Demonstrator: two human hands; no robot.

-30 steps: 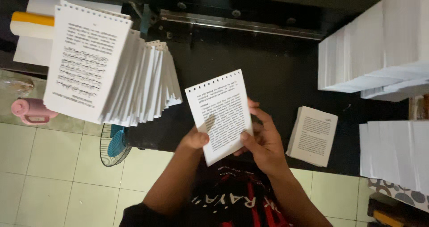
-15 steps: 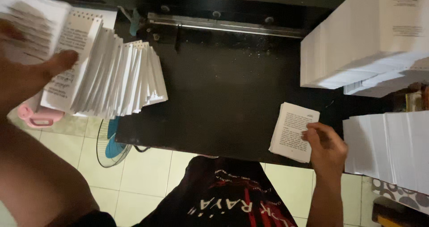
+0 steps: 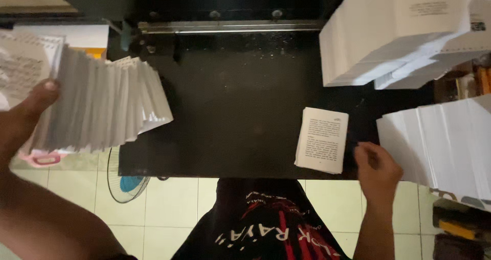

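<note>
Left hand pressing fanned booklets, right hand loosely curled beside small booklet

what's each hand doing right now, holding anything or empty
Left hand: thumb pressed on the fanned row of spiral-bound booklets, grip hidden.
Right hand: empty, loosely curled, beside the small printed booklet on the black table, not touching it.

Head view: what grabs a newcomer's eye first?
The fanned row of white spiral-bound booklets at the left, with the left hand pressed on its near end. Next, the small stack of printed white pages lying alone on the black metal worktable, the right hand just beside it and not touching. Tall stacks of white paper crowd the right side.
</note>
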